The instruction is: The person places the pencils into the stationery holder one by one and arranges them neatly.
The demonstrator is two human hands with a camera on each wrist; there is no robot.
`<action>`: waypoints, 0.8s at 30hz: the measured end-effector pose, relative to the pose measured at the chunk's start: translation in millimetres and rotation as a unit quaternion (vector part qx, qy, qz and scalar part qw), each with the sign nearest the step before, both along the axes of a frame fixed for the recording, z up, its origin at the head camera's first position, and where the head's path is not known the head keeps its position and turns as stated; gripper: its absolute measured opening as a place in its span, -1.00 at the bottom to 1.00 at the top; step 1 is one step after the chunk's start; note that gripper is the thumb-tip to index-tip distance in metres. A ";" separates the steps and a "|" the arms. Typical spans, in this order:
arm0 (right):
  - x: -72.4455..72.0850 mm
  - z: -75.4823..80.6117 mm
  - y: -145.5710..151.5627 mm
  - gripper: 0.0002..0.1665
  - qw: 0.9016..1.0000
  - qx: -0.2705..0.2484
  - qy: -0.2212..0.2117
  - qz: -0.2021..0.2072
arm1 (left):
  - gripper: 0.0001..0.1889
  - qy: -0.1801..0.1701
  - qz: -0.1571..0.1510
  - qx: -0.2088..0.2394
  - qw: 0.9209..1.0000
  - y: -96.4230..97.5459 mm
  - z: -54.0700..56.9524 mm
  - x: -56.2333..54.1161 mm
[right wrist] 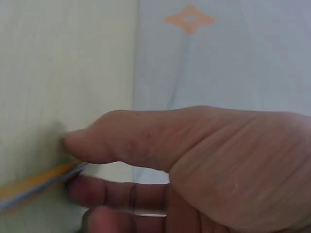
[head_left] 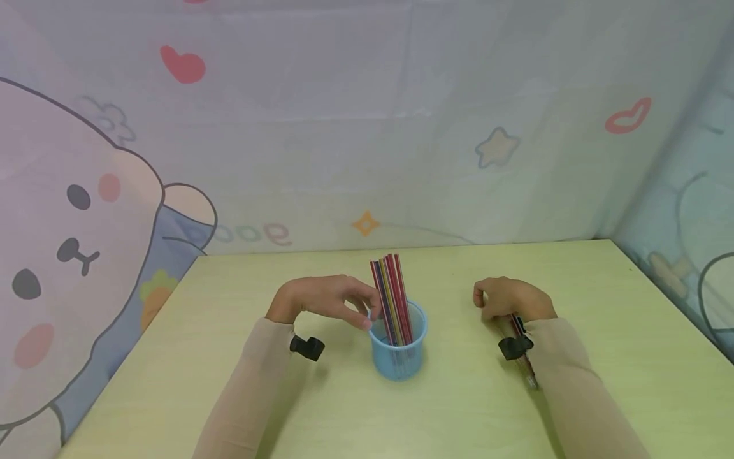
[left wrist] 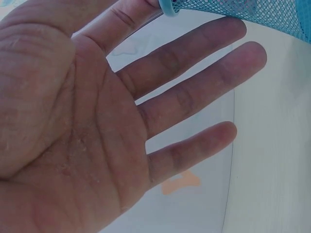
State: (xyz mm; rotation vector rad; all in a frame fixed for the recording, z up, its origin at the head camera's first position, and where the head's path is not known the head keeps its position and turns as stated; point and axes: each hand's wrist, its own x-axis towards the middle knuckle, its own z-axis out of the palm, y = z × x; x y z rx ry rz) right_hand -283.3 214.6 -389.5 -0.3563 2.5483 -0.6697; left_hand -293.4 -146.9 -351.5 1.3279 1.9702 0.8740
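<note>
A blue mesh pen cup [head_left: 397, 366] stands upright on the table, holding a bunch of thin pencil-like sticks [head_left: 394, 299] in red, dark blue and yellow that lean to the left. At its left rim, my left hand [head_left: 329, 296] pinches the edge between thumb and index finger. The other three fingers stretch out straight in the left wrist view, below the mesh. Right of the cup, my right hand [head_left: 512, 298] pinches a few slim pens [right wrist: 41, 184], one yellow and one blue-grey, between thumb and fingers. In the head view they run back under the wrist, partly hidden.
The pale yellow-green table [head_left: 459, 414] ends at a printed cloth backdrop [head_left: 436, 178] behind. A similar cloth [head_left: 705, 204] hangs along the right side. Each wrist wears a small black camera, the left camera [head_left: 308, 348] lying left of the cup.
</note>
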 end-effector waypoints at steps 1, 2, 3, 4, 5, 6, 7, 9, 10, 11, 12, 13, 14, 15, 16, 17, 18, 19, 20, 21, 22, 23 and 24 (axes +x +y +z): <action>0.4 -1.3 -2.8 -0.83 1.000 -0.001 0.007 0.000 | -0.93 -0.001 0.000 0.000 1.000 -0.1 -0.4 -0.1; 0.9 -2.2 -5.3 -0.84 1.000 0.000 0.017 0.004 | -0.93 -0.001 0.000 0.001 1.000 -0.1 -0.7 -0.3; 0.8 -3.1 -7.4 -0.84 1.000 0.002 0.024 0.004 | -0.93 -0.001 0.000 0.001 1.000 -0.3 -0.9 -0.4; 0.8 -3.8 -9.1 -0.85 1.000 0.000 0.029 0.002 | -0.93 -0.001 0.001 0.001 1.000 -0.3 -1.1 -0.6; 0.4 -4.7 -10.7 -0.84 1.000 -0.002 0.030 -0.002 | -0.93 -0.001 0.001 0.002 1.000 -0.3 -1.3 -0.8; 0.2 -5.4 -11.5 -0.83 0.999 -0.004 0.031 -0.005 | -0.93 -0.001 0.001 0.002 1.000 -0.4 -1.5 -0.9; -0.1 -6.0 -12.1 -0.83 0.999 -0.004 0.034 -0.006 | -0.93 -0.001 0.001 0.002 1.000 -0.5 -1.7 -1.0; -1.0 -7.2 -12.7 -0.82 0.999 -0.002 0.037 -0.008 | -0.93 -0.001 0.002 0.002 1.000 -0.8 -2.1 -0.9; -1.6 -7.7 -12.5 -0.82 0.999 0.000 0.040 -0.004 | -0.93 0.000 0.001 0.001 1.000 -0.8 -2.2 -1.1; -2.3 -8.1 -12.3 -0.83 0.999 0.001 0.042 0.000 | -0.93 0.000 0.001 0.001 1.000 -0.9 -2.2 -1.2; -3.0 -8.2 -12.0 -0.83 0.999 0.002 0.044 0.005 | -0.93 0.000 0.001 0.000 1.000 -0.9 -2.1 -1.1; -3.9 -8.1 -11.8 -0.84 0.999 0.003 0.046 0.011 | -0.93 0.000 0.000 0.000 1.000 -0.7 -1.9 -1.0; -4.9 -8.1 -11.5 -0.85 0.999 0.003 0.049 0.017 | -0.93 0.000 0.000 -0.001 1.000 -0.6 -1.6 -0.9; -5.9 -7.8 -11.4 -0.86 0.998 0.002 0.052 0.025 | -0.92 0.000 -0.001 0.000 1.000 -0.4 -1.4 -0.9; -7.0 -7.6 -11.4 -0.87 0.998 -0.001 0.055 0.035 | -0.92 0.000 -0.001 0.000 1.000 -0.5 -1.5 -0.8; -7.9 -7.1 -11.5 -0.88 0.997 -0.007 0.059 0.047 | -0.92 0.000 -0.001 0.001 1.000 -0.5 -1.6 -0.9; -8.9 -6.5 -11.7 -0.90 0.996 -0.019 0.061 0.060 | -0.92 0.000 -0.001 0.001 1.000 -0.5 -1.8 -1.0; -9.9 -5.8 -12.1 -0.90 0.995 -0.034 0.063 0.071 | -0.92 0.000 -0.001 0.002 1.000 -0.5 -2.0 -1.3; -10.9 -4.9 -12.8 -0.89 0.993 -0.051 0.064 0.082 | -0.93 0.000 -0.001 0.002 1.000 -0.6 -2.3 -1.6; -11.8 -3.8 -13.6 -0.88 0.991 -0.068 0.068 0.094 | -0.93 0.000 -0.001 0.002 1.000 -0.7 -2.5 -1.8; -12.8 -2.6 -14.5 -0.87 0.988 -0.084 0.075 0.107 | -0.93 -0.001 -0.001 0.002 1.000 -0.9 -2.7 -2.0; -13.7 -1.2 -15.6 -0.87 0.984 -0.099 0.083 0.119 | -0.93 -0.001 -0.002 0.002 1.000 -0.9 -2.9 -2.2; -14.6 0.3 -16.7 -0.85 0.981 -0.112 0.092 0.127 | -0.93 -0.002 -0.002 0.003 1.000 -1.0 -3.0 -2.2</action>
